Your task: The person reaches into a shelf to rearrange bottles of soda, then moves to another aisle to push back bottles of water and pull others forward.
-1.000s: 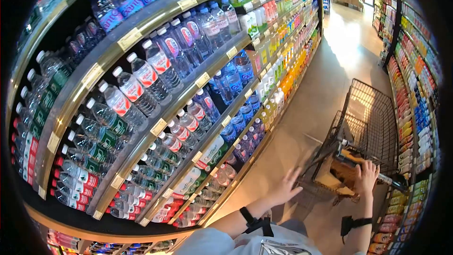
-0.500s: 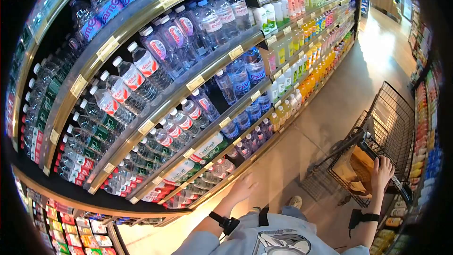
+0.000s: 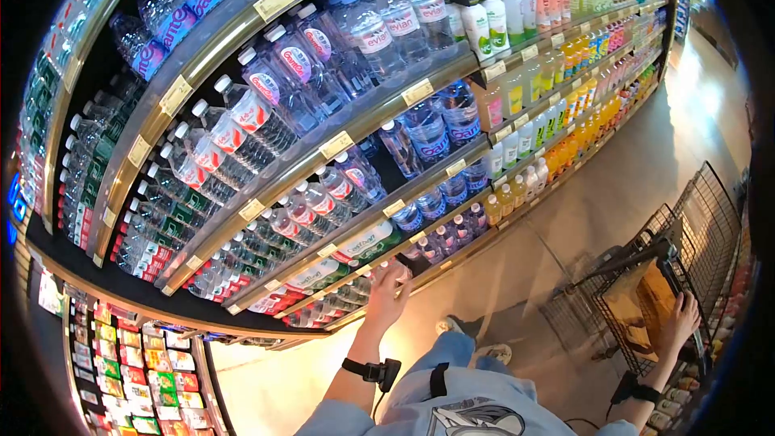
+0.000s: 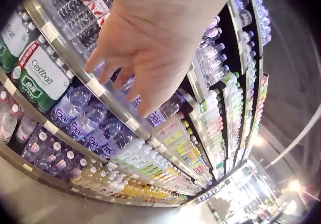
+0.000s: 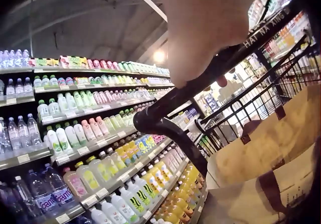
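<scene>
- Hands, two, bare, well apart. Left hand [image 3: 390,295]: forearm extended toward the shelving, fingers spread and slightly bent, nothing held; contact with the stock cannot be told.
- Right hand [image 3: 684,321]: arm extended away from the body, curled round the cart handle [image 5: 170,101], thumb on one side, fingertips showing beyond the bar.
- Change, against the earlier head views: left hand, formerly over the floor near the cart, now before the lower shelves; right hand remains on the handle; cart lies farther toward the right edge of view.
- Shopping cart [image 3: 712,222]: under and ahead of the right hand; dark wire mesh; black handle with pale lettering.
- Paper bag [image 5: 266,148]: in the cart, just beside the right hand; tan, darker brown bands, top open.
- Cestbon packs [image 3: 365,244]: just beyond the left hand; green and white wrap.
- Ganten bottles [image 4: 83,118]: near the left hand; large, clear, purple lettering.
- Wrist straps, black: one behind each hand, left [image 3: 375,370], right [image 3: 634,390].
</scene>
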The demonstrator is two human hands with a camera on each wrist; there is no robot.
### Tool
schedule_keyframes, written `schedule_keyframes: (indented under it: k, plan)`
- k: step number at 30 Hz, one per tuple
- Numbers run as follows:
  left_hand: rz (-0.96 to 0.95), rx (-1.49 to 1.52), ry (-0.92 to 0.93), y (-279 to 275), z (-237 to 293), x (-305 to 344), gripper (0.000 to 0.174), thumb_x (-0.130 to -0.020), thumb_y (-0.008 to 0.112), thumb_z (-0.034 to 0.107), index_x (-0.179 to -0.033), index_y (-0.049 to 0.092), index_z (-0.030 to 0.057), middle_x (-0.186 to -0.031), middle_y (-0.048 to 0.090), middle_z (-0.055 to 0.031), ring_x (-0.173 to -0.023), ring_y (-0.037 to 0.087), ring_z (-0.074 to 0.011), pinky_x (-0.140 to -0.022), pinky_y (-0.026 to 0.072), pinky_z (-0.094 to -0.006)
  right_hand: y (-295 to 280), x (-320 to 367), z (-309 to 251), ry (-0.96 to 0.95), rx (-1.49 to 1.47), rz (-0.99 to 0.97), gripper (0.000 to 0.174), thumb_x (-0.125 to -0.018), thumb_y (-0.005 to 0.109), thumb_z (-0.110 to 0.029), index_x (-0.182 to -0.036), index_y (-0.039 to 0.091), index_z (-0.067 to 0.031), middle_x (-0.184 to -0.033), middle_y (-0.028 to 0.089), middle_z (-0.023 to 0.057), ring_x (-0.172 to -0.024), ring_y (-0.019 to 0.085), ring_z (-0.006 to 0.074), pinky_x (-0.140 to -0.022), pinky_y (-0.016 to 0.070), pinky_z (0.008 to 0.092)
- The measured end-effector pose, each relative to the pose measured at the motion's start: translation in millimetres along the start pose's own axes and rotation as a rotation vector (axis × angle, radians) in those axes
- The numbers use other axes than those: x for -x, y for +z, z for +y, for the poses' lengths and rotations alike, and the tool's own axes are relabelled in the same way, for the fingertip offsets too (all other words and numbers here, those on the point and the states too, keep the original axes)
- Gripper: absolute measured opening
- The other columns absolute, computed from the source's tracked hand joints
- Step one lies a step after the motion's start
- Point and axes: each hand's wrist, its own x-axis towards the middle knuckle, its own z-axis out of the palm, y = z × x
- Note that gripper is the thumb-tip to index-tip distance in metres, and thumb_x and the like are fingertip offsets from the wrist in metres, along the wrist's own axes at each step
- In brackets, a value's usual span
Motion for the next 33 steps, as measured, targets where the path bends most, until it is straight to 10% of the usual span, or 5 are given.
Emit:
schedule_keyframes:
  k: [12,16,17,22,33]
  plan:
    - [0.24,0.125,-0.071,-48.3,-24.6,-88.4,0.047,-0.086,0.068,0.014,-0.129,0.053,0.0013,-0.133,0.051,-0.024,-0.113,0.058,-0.0366,-0.09,0.0522,-0.0407,-50.2,-19.4,-187.6,-0.355,-0.478,0.417,0.028,-0.098,0.054,-0.014,-0.125,0.058,-0.0082,-0.128,0.054,0.016,-0.118,0.052,0.0293,-0.095,0.0457,0.0381]
    - [0.339,0.044,0.059,-63.7,-37.8,-129.9,0.047,-0.086,0.067,0.011,-0.131,0.053,0.0046,-0.136,0.049,-0.0215,-0.117,0.055,-0.0385,-0.095,0.0479,-0.044,-11.4,5.2,-359.8,-0.287,-1.467,-0.292,0.029,-0.087,0.057,0.001,-0.115,0.059,-0.002,-0.112,0.06,0.0133,-0.099,0.059,0.0278,-0.082,0.0484,0.0383]
    - [0.345,0.03,0.067,-68.5,-38.0,-139.0,0.052,-0.086,0.067,0.011,-0.135,0.049,0.005,-0.137,0.048,-0.0218,-0.122,0.05,-0.0396,-0.099,0.0445,-0.0446,-40.2,17.8,-404.2,-0.893,-0.928,0.166,0.029,-0.086,0.06,-0.003,-0.115,0.059,-0.0026,-0.11,0.061,0.0155,-0.096,0.059,0.033,-0.08,0.0482,0.0423]
    - [0.394,0.002,0.083,-81.7,-39.6,-167.9,0.063,-0.085,0.069,0.013,-0.141,0.041,0.0032,-0.141,0.043,-0.0232,-0.127,0.045,-0.0413,-0.103,0.0402,-0.0458,-93.1,62.0,-583.8,-0.979,-1.101,-0.316,0.043,-0.087,0.066,-0.015,-0.127,0.051,-0.0037,-0.117,0.058,0.0193,-0.088,0.06,0.0333,-0.079,0.0499,0.0378]
    - [0.494,-0.203,-0.019,-74.2,-24.6,-204.2,0.071,-0.08,0.071,0.011,-0.14,0.036,-0.0019,-0.139,0.04,-0.0262,-0.124,0.041,-0.0446,-0.103,0.0353,-0.0512,-98.3,55.3,-759.4,-1.186,-0.927,-0.065,0.041,-0.084,0.065,-0.038,-0.108,0.063,-0.0048,-0.105,0.063,0.0167,-0.1,0.061,0.0365,-0.076,0.0532,0.0478]
